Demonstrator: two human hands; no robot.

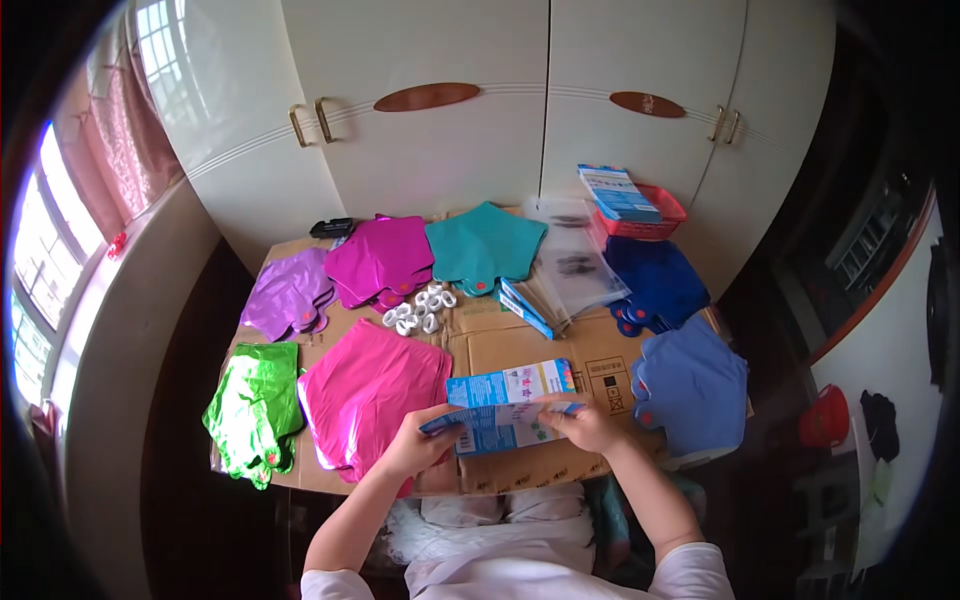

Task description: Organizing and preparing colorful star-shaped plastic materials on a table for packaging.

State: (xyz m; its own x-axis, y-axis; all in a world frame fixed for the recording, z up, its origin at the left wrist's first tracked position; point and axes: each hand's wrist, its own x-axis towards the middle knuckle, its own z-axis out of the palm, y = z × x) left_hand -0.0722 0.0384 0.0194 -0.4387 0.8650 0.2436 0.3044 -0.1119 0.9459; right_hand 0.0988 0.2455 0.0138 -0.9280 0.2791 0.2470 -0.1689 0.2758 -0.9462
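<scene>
Near the front edge of the cardboard-covered table, a blue-and-white printed card [510, 385] is held between both hands. It looks folded, with one panel tilted up in front of another; whether it is one card or two I cannot tell. My left hand [428, 442] grips its left end, and my right hand [588, 424] pinches the right end with the thumb on top. Close to my left hand lies a flat stack of shiny pink foil sheets [375, 390], which look like uninflated balloons. Beyond the card sit several small white rings [418, 310], perhaps tape or ribbon rolls.
More flat foil stacks ring the table [500, 345]: green [252, 400], lilac [290, 290], magenta [380, 260], teal [485, 245], dark blue [655, 280], light blue [692, 385]. Clear bags [575, 255] lie beside a standing card bundle [528, 308]. Cards [618, 192] rest on a red basket [660, 215].
</scene>
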